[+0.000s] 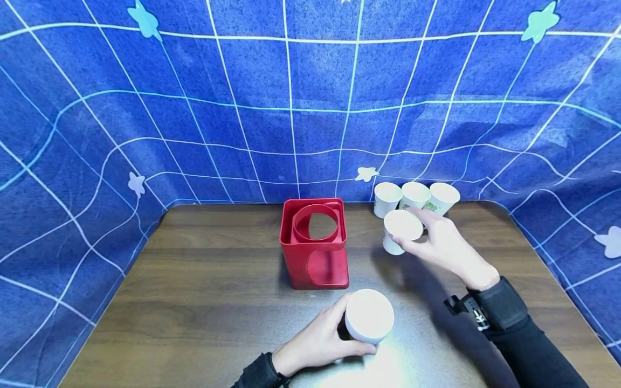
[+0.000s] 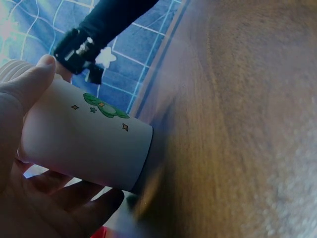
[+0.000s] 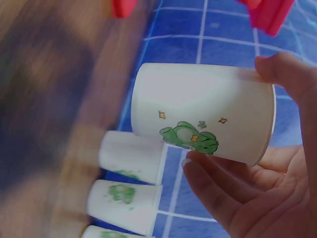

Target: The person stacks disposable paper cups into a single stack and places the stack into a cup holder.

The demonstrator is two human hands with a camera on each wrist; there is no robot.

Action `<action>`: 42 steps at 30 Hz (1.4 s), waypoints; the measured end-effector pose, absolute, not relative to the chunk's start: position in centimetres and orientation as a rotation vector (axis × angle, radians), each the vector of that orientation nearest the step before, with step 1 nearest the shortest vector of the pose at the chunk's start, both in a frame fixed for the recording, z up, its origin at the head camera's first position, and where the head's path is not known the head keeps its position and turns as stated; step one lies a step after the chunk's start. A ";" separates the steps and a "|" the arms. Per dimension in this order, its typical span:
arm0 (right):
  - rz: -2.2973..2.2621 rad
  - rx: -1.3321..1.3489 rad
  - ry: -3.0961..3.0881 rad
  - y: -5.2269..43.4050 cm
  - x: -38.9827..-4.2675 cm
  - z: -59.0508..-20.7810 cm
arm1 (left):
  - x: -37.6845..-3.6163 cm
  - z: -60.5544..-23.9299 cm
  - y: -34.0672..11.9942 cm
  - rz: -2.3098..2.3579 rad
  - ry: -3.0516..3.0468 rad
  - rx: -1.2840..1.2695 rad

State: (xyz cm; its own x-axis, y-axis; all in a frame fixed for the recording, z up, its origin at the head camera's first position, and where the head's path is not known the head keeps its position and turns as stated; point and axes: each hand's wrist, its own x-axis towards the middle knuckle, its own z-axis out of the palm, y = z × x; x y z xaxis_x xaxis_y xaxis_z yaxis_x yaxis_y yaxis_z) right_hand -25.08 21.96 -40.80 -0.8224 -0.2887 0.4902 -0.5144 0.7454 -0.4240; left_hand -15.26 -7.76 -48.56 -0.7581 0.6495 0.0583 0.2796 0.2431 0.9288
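The left hand (image 1: 322, 339) grips a white cup stack (image 1: 370, 313), well apart from the far edge of the desk (image 1: 208, 269); the right hand (image 1: 448, 245) pinches a green-printed cup (image 1: 401, 225) toward the far right corner, just before three white cups (image 1: 414, 193) along that edge; a red holder (image 1: 299, 264) stands near its middle.

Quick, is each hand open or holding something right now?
Left hand: closed around what looks like nested white cups.
Right hand: closed, holding a green-printed cup between thumb and fingers.
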 end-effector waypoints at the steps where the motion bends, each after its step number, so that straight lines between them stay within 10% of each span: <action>1: 0.783 0.625 -2.540 21.9 -24.7 -40.5 | -15.3 -48.6 -7.7 1.518 2.185 0.855; 42: 0.924 1.156 -2.586 18.3 -15.9 -34.8 | -15.6 -49.0 -7.6 1.511 2.241 0.999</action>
State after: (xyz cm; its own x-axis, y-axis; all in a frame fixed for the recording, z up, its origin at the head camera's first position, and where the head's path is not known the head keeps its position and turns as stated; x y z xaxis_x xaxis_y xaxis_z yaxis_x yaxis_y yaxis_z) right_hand -15.86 18.30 -34.78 -0.6880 -0.6191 0.3787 -0.7189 0.5098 -0.4725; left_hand -15.57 -7.59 -49.03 -0.7302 0.6649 0.1574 0.3950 0.2228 0.8913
